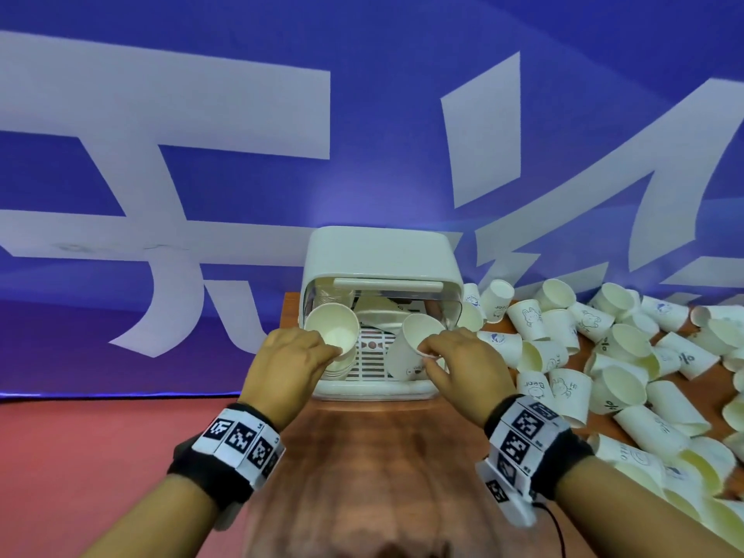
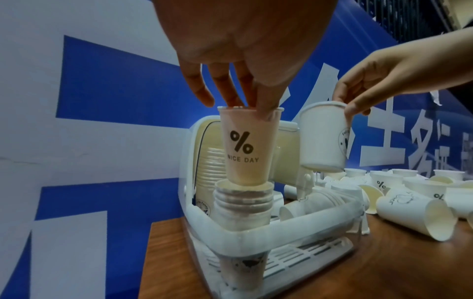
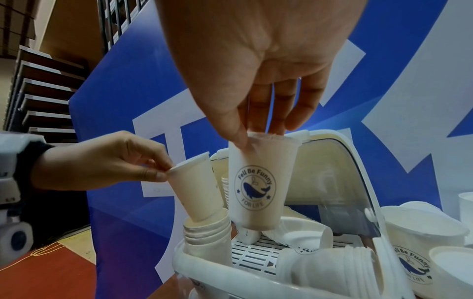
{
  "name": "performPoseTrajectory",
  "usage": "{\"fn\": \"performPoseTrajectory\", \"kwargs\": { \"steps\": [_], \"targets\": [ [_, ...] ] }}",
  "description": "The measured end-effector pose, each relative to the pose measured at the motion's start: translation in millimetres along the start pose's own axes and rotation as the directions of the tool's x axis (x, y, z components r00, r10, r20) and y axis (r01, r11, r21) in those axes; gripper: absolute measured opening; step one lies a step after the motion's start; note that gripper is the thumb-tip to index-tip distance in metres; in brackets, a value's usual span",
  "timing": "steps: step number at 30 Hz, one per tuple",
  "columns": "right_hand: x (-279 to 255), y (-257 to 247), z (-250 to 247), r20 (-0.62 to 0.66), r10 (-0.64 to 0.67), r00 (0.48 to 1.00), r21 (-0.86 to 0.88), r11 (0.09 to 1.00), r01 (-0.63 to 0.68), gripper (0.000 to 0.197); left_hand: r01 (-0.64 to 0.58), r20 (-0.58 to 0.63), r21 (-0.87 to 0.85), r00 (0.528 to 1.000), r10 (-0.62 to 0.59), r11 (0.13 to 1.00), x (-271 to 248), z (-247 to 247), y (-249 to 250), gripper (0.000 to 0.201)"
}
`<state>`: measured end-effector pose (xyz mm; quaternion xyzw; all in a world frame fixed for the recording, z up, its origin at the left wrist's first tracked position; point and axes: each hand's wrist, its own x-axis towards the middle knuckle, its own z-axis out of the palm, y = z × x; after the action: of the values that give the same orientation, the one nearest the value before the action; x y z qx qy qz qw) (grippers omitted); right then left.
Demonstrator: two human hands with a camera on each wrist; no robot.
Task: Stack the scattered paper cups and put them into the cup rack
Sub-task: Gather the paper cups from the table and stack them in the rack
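Observation:
My left hand (image 1: 318, 348) pinches the rim of a "NICE DAY" paper cup (image 2: 247, 147), whose bottom sits in the mouth of an upright stack of cups (image 2: 242, 204) at the left front of the white cup rack (image 1: 376, 386). My right hand (image 1: 428, 354) pinches the rim of a whale-logo cup (image 3: 258, 188) and holds it upright above the rack's slatted floor. The rack's lid (image 1: 378, 251) is raised. Another stack (image 3: 330, 269) lies on its side inside the rack, and a tall stack (image 2: 210, 172) stands at the back left.
Many loose paper cups (image 1: 628, 368) lie scattered over the wooden table (image 1: 374, 457) to the right of the rack. A blue and white banner (image 1: 241, 155) stands close behind. Red floor (image 1: 100, 449) shows past the table's left edge.

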<state>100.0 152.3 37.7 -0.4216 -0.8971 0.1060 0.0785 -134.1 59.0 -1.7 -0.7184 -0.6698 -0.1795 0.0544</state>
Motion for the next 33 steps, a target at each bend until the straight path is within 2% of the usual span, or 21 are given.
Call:
{"fn": "performPoseTrajectory", "kwargs": {
  "steps": [1,5,14,24,28,33],
  "targets": [
    [1.4,0.4,-0.8,0.011,0.005,1.000,-0.002,1.000,-0.005,0.020,-0.003,0.010,0.011,1.000,0.003,1.000,-0.8,3.3,-0.8,0.009],
    [7.4,2.1,0.9,0.038,0.013,0.999,-0.007,1.000,-0.013,0.021,0.024,0.107,0.038,0.994,-0.028,0.999,-0.3,16.5,-5.1,0.027],
    [18.3,4.8,11.1,0.052,-0.001,0.999,0.018,1.000,0.001,0.019,-0.006,0.169,0.095,0.986,-0.011,0.995,1.9,27.8,-8.5,0.046],
    [25.7,8.4,28.2,-0.019,-0.061,0.998,0.034,0.998,0.061,0.009,-0.062,0.250,0.184,0.968,0.015,0.981,-2.2,37.3,-21.7,0.053],
    [30.4,4.8,32.0,-0.043,-0.088,0.995,0.031,0.996,0.089,0.008,-0.038,0.246,0.174,0.969,-0.006,0.984,-6.7,49.5,-25.0,0.054],
    [34.5,0.8,37.9,-0.079,-0.118,0.990,0.026,0.992,0.120,0.008,0.058,0.270,0.107,0.959,-0.085,0.993,-6.4,58.7,-27.4,0.045]
  ]
}}
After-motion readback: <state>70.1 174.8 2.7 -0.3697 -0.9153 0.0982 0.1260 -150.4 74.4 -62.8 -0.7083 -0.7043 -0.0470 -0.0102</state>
